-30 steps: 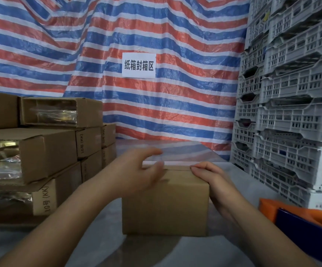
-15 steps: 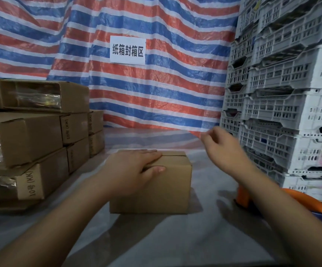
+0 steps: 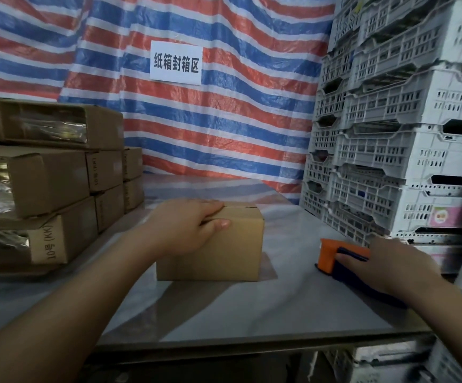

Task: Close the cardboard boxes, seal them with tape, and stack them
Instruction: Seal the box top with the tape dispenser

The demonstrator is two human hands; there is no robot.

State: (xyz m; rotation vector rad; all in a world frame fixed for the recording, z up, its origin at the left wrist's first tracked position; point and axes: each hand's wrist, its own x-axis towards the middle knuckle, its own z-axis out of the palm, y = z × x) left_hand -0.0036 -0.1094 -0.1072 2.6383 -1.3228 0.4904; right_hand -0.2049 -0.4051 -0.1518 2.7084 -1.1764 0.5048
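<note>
Cardboard box point(image 3: 218, 244): one, brown, flaps folded shut with the seam showing bare along the top; stood near the middle of the table point(image 3: 252, 313).
Left hand point(image 3: 185, 228): lay on the box's top near edge, fingers flat across the flaps, thumb pressed against the front face.
Right hand point(image 3: 390, 261): rested on the tape dispenser point(image 3: 334, 258), fingers reaching over its dark body; could not tell whether curled tight round it.
Tape dispenser: one, orange and dark blue, lay on the table well to the right of the box, just in front of the crates.
Stacked boxes point(image 3: 50, 172): at least seven counted at the left, piled three high, several with shiny tape on their ends; kept apart from the single box.
White plastic crates point(image 3: 404, 150): two columns at the right, six or more tiers each, exact count unclear.
Striped tarpaulin point(image 3: 238, 120): red, blue and white, hung behind.
Paper sign point(image 3: 176, 63): one, pinned on the tarpaulin.
</note>
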